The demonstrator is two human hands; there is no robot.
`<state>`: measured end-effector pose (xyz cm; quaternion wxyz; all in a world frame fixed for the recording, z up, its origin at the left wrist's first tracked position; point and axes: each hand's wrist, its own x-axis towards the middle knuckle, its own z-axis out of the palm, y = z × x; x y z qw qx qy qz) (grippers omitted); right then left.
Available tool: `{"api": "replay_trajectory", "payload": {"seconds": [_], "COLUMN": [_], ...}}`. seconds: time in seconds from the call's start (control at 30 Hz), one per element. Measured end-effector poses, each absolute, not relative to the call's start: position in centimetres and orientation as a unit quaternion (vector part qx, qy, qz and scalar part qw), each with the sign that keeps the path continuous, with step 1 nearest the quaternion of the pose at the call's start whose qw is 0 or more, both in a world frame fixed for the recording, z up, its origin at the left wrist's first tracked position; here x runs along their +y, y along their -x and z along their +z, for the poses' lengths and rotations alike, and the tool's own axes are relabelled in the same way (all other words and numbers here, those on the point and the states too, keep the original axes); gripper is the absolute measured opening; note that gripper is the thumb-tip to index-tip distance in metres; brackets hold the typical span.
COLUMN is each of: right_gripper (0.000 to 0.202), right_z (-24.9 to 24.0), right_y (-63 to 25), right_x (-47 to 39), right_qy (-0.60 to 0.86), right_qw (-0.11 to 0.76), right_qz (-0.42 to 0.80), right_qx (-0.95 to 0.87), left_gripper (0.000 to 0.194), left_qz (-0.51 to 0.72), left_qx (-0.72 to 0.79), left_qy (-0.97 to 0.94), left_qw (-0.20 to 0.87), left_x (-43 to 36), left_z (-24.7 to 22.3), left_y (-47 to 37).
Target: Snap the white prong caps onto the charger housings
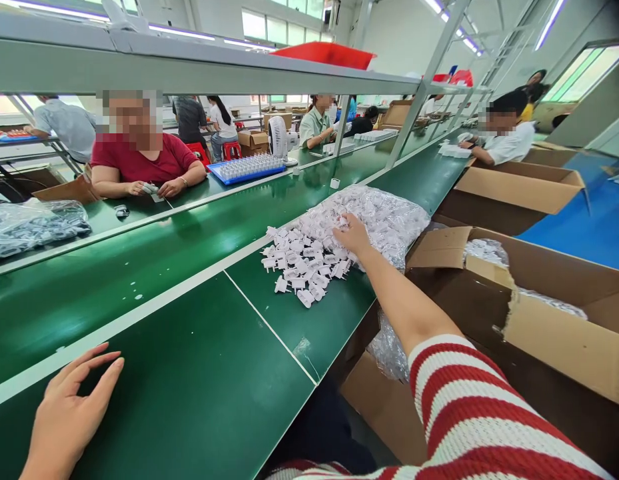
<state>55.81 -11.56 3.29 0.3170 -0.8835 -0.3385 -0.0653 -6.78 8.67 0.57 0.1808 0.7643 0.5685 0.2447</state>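
Observation:
A clear plastic bag (389,217) full of small white plastic parts lies on the green bench (189,353). From its near-left side a heap of loose white plastic parts (302,263), with short prongs or tabs, spreads over the surface. My right hand (353,235) reaches out to the bag's opening beside the heap, its fingers curled on the plastic; any part inside the grip is hidden. At the lower left my left hand (72,407) hovers over the bench, holding nothing, fingers bent and apart from the thumb.
A conveyor belt (154,260) runs beyond the bench. Across it a co-worker (144,150) handles a small part, near a blue tray (249,172) and a white fan (278,138). Open cardboard boxes (564,353) with bagged parts stand at the right. A shelf (214,70) crosses overhead.

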Motion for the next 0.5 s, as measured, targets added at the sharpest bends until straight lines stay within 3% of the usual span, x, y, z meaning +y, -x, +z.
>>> {"api": "replay_trajectory", "payload": {"seconds": [0.23,0.4,0.5], "right_gripper": [0.058,0.030,0.029], "right_z": [3.8,5.4,6.4], "right_y": [-52.1,-51.0,-51.9], "right_x": [-12.4,-12.3,-12.0], "right_qy": [0.814,0.760,0.763], "right_qw": [0.335,0.335,0.348], "right_qz": [-0.003,0.048,0.064], "right_qx": [-0.475,-0.555,-0.542], "left_gripper": [0.042,0.042,0.038], "left_qz": [0.237,0.229,0.238], "left_qx": [0.576,0.582,0.579], "left_qy": [-0.765,-0.762,-0.761], "left_qw": [0.165,0.169,0.172], "left_x": [9.1,8.5,8.0], "left_z": [0.2,1.1,1.3], "left_y": [7.0,6.4,6.3]}}
